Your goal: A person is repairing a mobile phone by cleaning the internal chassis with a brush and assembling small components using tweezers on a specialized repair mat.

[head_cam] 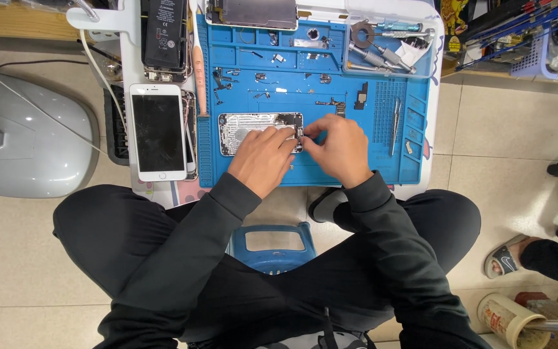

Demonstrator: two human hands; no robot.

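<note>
Two hands meet over the right end of an opened phone shell (253, 132) that lies flat on our blue repair mat (330, 168). Our left hand (263, 158) rests its fingers on the shell's silver inside, curled and pressing down on it, so this grip steadies the shell rather than closing around it. Our right hand (340, 148) comes in from the other side, its thumb and forefinger pinched together at a small dark part (299, 134) on the shell's right edge; whether the part is lifted free or only touched, we cannot tell. The fingertips of both hands are almost touching there.

On the mat above the shell lie scattered small screws and metal bits (263, 77), and a pair of tweezers (395, 126) lies to the right of our right hand, well apart from it. A clear tray of screwdrivers (382, 55) sits at the mat's upper right corner. Left of the mat, on the white tabletop (127, 58), a white phone (157, 132) lies face up with its dark screen, and a black battery (165, 32) lies above it. Another person's sandalled foot (508, 258) shows on the tiled floor at the right.
</note>
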